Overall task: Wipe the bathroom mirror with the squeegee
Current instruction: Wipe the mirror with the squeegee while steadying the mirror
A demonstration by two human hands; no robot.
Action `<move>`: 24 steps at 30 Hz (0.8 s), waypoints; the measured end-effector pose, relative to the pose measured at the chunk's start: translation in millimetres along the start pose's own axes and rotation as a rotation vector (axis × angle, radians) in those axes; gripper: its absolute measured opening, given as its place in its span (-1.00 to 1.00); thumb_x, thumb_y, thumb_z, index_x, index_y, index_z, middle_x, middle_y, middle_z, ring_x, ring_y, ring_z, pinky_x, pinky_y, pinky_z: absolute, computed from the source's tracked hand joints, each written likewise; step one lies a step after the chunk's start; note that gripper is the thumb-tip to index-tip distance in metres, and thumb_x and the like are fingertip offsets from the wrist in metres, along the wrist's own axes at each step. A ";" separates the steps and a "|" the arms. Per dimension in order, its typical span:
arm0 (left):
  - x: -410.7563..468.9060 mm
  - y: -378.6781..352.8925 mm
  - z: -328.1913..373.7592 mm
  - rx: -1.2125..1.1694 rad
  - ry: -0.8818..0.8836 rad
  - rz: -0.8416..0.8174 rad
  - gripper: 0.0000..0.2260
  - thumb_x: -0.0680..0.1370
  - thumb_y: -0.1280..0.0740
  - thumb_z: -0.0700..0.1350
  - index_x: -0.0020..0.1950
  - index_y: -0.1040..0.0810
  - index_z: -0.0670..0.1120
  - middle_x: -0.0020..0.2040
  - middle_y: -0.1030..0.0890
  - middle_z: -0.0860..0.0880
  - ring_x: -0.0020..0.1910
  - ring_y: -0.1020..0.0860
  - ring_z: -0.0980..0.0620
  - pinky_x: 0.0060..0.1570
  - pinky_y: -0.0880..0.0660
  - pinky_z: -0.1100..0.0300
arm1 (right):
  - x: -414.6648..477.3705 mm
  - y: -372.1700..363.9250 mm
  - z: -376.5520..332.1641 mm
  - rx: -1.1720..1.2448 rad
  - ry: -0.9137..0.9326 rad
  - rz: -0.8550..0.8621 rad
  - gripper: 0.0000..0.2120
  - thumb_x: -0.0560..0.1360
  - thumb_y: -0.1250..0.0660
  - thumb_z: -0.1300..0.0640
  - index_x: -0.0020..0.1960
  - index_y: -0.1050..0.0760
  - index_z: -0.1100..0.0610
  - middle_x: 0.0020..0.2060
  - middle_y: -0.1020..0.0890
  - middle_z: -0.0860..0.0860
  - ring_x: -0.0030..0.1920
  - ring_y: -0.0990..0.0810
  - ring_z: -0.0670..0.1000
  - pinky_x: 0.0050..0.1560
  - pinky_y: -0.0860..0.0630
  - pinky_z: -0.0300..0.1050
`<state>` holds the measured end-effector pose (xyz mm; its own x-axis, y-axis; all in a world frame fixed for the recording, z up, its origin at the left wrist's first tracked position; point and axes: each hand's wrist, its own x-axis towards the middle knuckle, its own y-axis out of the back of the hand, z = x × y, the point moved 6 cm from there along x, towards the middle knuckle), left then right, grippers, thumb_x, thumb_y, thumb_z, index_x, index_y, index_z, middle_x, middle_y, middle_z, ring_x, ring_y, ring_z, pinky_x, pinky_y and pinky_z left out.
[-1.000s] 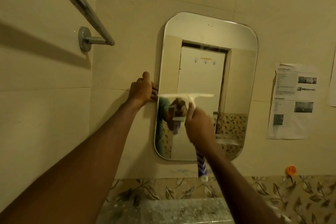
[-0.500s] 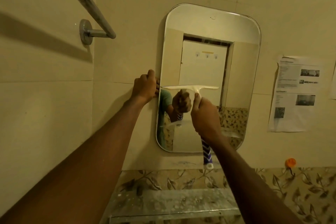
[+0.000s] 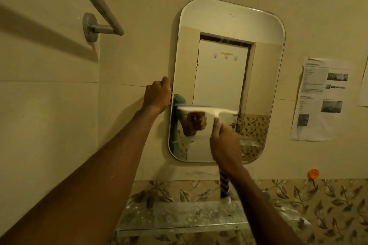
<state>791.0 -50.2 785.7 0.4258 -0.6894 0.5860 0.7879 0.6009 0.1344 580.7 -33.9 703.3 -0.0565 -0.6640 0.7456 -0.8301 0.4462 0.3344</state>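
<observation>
A tall rounded mirror [image 3: 227, 61] hangs on the beige tiled wall. My right hand [image 3: 225, 141] grips the handle of a white squeegee [image 3: 207, 110], whose blade lies flat and level across the lower left part of the glass. My left hand [image 3: 158, 95] is curled around the mirror's left edge at mid height. The glass reflects a white door, my hand and a green sleeve.
A chrome towel bar [image 3: 93, 0] juts from the wall at upper left. Printed paper sheets [image 3: 320, 99] are stuck to the wall right of the mirror. Below lie a speckled shelf [image 3: 179, 217], a blue striped tube [image 3: 225, 187] and an orange cap [image 3: 313, 173].
The squeegee blade has slid a little down the glass with my right hand. My left hand stays on the mirror's edge. The view has tilted slightly.
</observation>
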 end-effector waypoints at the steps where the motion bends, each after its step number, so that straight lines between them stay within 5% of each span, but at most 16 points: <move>1: 0.2 0.0 0.3 0.006 -0.004 0.011 -0.44 0.49 0.02 0.18 -0.08 -0.62 -0.19 -0.08 -0.67 -0.22 -0.05 -0.63 -0.22 0.04 -0.60 -0.18 | 13.8 6.4 -3.8 -0.006 0.017 0.028 -0.57 0.66 0.01 -0.03 -0.36 -0.33 0.00 -0.49 -0.44 -0.07 -0.52 -0.43 -0.15 -0.54 -0.34 -0.29; 11: 0.1 -1.6 1.4 0.096 -0.073 0.084 -0.57 0.62 -0.09 0.01 -0.14 -0.59 -0.28 -0.18 -0.64 -0.28 -0.14 -0.63 -0.24 -0.05 -0.62 -0.18 | -48.5 -26.8 58.3 -0.090 -0.080 -0.134 -0.61 0.65 0.01 -0.03 -0.18 -0.49 0.05 -0.47 -0.50 -0.05 -0.51 -0.43 -0.14 -0.56 -0.28 -0.35; 16: -2.1 0.4 9.2 0.181 -0.084 0.147 -0.59 0.62 -0.08 0.00 -0.29 -0.51 -0.18 -0.28 -0.58 -0.18 -0.22 -0.59 -0.18 -0.15 -0.57 -0.03 | 32.4 37.1 15.1 -0.027 0.054 0.031 -0.56 0.67 0.00 0.00 -0.30 -0.41 0.10 -0.47 -0.42 -0.02 -0.50 -0.36 -0.10 -0.50 -0.28 -0.31; 20: -2.2 -0.4 10.3 0.232 -0.098 0.194 -0.59 0.64 -0.08 -0.04 -0.37 -0.43 -0.14 -0.40 -0.44 -0.05 -0.37 -0.42 0.00 -0.34 -0.35 0.16 | 87.7 64.8 5.6 -0.087 0.067 0.091 -0.51 0.67 0.04 -0.03 -0.29 -0.44 0.15 -0.49 -0.46 0.02 -0.56 -0.40 -0.09 -0.64 -0.23 -0.39; 24: 1.8 -2.3 9.4 0.237 -0.097 0.180 -0.61 0.63 -0.07 -0.01 -0.22 -0.53 -0.18 -0.25 -0.55 -0.16 -0.21 -0.55 -0.13 -0.15 -0.55 0.01 | 48.5 36.0 42.8 -0.081 0.000 0.028 -0.53 0.67 0.03 -0.01 -0.30 -0.43 0.11 -0.48 -0.48 0.01 -0.52 -0.42 -0.06 -0.57 -0.29 -0.30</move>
<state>785.7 -49.0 793.9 0.4956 -0.5282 0.6895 0.5732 0.7953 0.1972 524.4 -75.7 726.9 -0.0792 -0.6504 0.7555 -0.7804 0.5120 0.3589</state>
